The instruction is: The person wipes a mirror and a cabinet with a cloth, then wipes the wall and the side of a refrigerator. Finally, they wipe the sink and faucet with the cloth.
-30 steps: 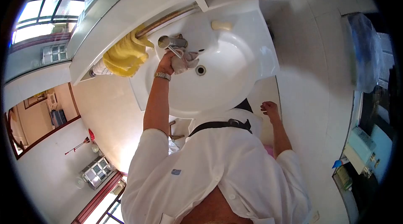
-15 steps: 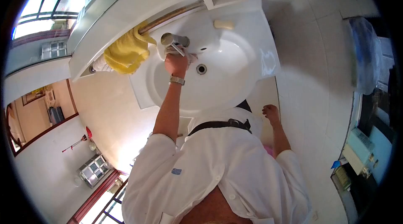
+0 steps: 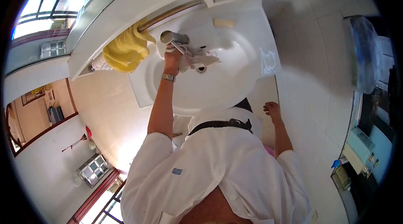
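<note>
The person stood bent over a white sink, and the left hand was up at the back of the bowl, just under the metal tap. That hand was clenched around a pale cloth. One end of the cloth was bunched in the fist against the base of the tap, and the rest trailed out to the right across the basin, its loose end lying just above the drain. A metal watch sat on that wrist, and the white sleeve was pushed back to the elbow. The right hand was well apart from all this, down by the front right corner of the sink. Its fingers were loosely curled with nothing in them that I could see, and I could not tell whether it touched the edge. A bar of soap lay on the sink's rim behind the bowl, to the right of the tap. A yellow towel hung over a metal rail just left of the tap, below a long white shelf. Off to the far right, something wrapped in clear plastic stood against the tiled wall.
</note>
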A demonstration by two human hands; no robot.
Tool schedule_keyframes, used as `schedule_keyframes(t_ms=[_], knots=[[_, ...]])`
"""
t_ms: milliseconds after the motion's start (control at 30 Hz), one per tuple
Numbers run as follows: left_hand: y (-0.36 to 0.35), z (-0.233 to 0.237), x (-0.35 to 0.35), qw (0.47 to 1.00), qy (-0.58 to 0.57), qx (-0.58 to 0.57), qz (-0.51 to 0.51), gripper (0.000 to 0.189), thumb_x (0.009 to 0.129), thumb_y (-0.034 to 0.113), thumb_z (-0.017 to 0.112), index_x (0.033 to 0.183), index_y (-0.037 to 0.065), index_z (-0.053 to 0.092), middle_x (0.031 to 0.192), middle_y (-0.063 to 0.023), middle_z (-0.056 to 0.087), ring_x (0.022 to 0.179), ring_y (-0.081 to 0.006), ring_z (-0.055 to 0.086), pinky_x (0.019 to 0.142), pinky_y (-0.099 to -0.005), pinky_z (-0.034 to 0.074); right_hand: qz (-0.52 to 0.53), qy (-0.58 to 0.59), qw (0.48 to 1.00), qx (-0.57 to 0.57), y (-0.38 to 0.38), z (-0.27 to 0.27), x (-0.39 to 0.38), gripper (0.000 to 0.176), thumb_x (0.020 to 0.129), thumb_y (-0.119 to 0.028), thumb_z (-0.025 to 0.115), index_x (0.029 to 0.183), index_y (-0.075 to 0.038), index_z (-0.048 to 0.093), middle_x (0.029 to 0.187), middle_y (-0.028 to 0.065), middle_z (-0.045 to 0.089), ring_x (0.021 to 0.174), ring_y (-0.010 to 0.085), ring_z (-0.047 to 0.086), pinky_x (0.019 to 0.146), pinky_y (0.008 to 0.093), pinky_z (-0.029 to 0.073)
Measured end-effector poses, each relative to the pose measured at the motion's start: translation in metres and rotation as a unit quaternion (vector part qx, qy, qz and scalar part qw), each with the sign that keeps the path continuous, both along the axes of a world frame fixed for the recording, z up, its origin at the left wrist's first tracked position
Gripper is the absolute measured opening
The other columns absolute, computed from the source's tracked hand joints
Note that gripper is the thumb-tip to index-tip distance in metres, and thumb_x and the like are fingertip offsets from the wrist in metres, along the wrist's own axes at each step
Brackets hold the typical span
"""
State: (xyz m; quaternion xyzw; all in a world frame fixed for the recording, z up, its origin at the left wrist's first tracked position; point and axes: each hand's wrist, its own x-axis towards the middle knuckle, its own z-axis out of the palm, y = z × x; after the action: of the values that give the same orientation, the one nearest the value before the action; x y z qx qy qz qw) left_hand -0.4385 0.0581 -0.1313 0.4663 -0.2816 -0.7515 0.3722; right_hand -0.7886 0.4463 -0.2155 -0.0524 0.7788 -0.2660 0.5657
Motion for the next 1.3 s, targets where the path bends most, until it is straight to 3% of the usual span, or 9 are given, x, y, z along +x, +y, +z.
schedule_keyframes(t_ms=[33,67,233,433,467,500,600,1000,1300], knots=[[-0.001,-0.002,-0.004,0.935,-0.325,-0.135,-0.032,0.029,0.081,0.03,0.063,0.098,0.007,0.062,0.091,-0.011,0.066,0.082,-0.0242,0.065,0.065,-0.0383,0.054,0.006,0.007,1.0,-0.005,0.003,0.0,0.001,0.019,0.086,-0.014,0.052,0.095,0.0,0.062,0.08,0.0073,0.065,0.065,0.0146,0.061,0.054,0.0285,0.048],[0.001,-0.001,-0.01,0.749,-0.609,-0.253,-0.061,0.029,0.08,0.032,0.064,0.088,0.005,0.066,0.081,-0.012,0.068,0.074,-0.0235,0.067,0.061,-0.038,0.054,0.008,0.006,1.0,-0.004,0.007,-0.003,0.001,0.019,0.086,-0.014,0.052,0.095,0.0,0.062,0.08,0.0073,0.065,0.065,0.0146,0.061,0.054,0.0285,0.048],[0.012,0.021,-0.034,0.645,-0.743,-0.177,-0.002,0.029,0.077,0.033,0.066,0.076,0.004,0.067,0.067,-0.0143,0.065,0.067,-0.0281,0.066,0.058,-0.038,0.053,0.09,0.045,0.995,0.0,0.011,-0.015,0.003,0.016,0.087,-0.015,0.056,0.093,-0.003,0.062,0.078,0.0055,0.065,0.066,0.0126,0.061,0.054,0.026,0.046],[-0.007,-0.018,0.018,0.669,-0.615,-0.369,-0.197,0.031,0.082,0.032,0.06,0.091,0.003,0.064,0.085,-0.0126,0.068,0.076,-0.0255,0.066,0.066,-0.0381,0.054,0.002,-0.024,0.999,-0.02,-0.005,0.002,0.004,0.017,0.088,-0.017,0.055,0.096,-0.004,0.062,0.082,0.0058,0.065,0.068,0.013,0.062,0.055,0.0267,0.047],[-0.006,-0.016,0.02,0.892,-0.371,-0.214,-0.145,0.033,0.084,0.032,0.059,0.102,0.004,0.06,0.096,-0.0128,0.065,0.084,-0.0275,0.065,0.072,-0.0412,0.054,0.0,-0.024,0.999,-0.02,-0.003,0.002,0.003,0.017,0.088,-0.017,0.055,0.096,-0.004,0.062,0.082,0.0058,0.065,0.068,0.013,0.062,0.055,0.0267,0.047],[-0.004,-0.014,0.022,0.994,-0.078,-0.028,-0.074,0.039,0.085,0.032,0.058,0.114,0.006,0.056,0.108,-0.0131,0.062,0.091,-0.0295,0.063,0.078,-0.0442,0.053,0.0,-0.019,1.0,-0.02,-0.002,0.003,0.003,0.018,0.088,-0.018,0.055,0.096,-0.004,0.062,0.082,0.0059,0.066,0.069,0.0132,0.062,0.055,0.0272,0.047],[0.0,-0.019,0.024,0.991,0.112,0.07,0.002,0.049,0.088,0.036,0.053,0.129,0.01,0.043,0.122,-0.0139,0.054,0.105,-0.0352,0.056,0.089,-0.0505,0.048,-0.009,-0.02,1.0,-0.016,0.006,-0.004,-0.002,0.019,0.088,-0.019,0.055,0.097,-0.004,0.062,0.083,0.006,0.066,0.069,0.0136,0.063,0.056,0.0277,0.048],[0.085,-0.037,-0.006,0.953,0.204,0.153,0.166,0.056,0.089,0.046,0.038,0.134,0.013,0.038,0.134,-0.0101,0.044,0.123,-0.0339,0.042,0.101,-0.0562,0.033,-0.031,-0.032,0.999,0.014,0.022,-0.004,0.002,0.018,0.088,-0.016,0.053,0.097,-0.004,0.062,0.082,0.0056,0.066,0.068,0.0143,0.063,0.057,0.0274,0.048],[0.105,-0.027,-0.04,0.98,0.025,0.19,-0.057,0.034,0.087,0.022,0.051,0.115,0.003,0.047,0.108,-0.0107,0.057,0.095,-0.0243,0.061,0.081,-0.0379,0.053,0.018,-0.023,0.996,-0.085,-0.033,0.022,0.001,0.024,0.09,-0.026,0.056,0.1,-0.005,0.061,0.089,0.0043,0.066,0.077,0.0126,0.062,0.064,0.0271,0.048]])
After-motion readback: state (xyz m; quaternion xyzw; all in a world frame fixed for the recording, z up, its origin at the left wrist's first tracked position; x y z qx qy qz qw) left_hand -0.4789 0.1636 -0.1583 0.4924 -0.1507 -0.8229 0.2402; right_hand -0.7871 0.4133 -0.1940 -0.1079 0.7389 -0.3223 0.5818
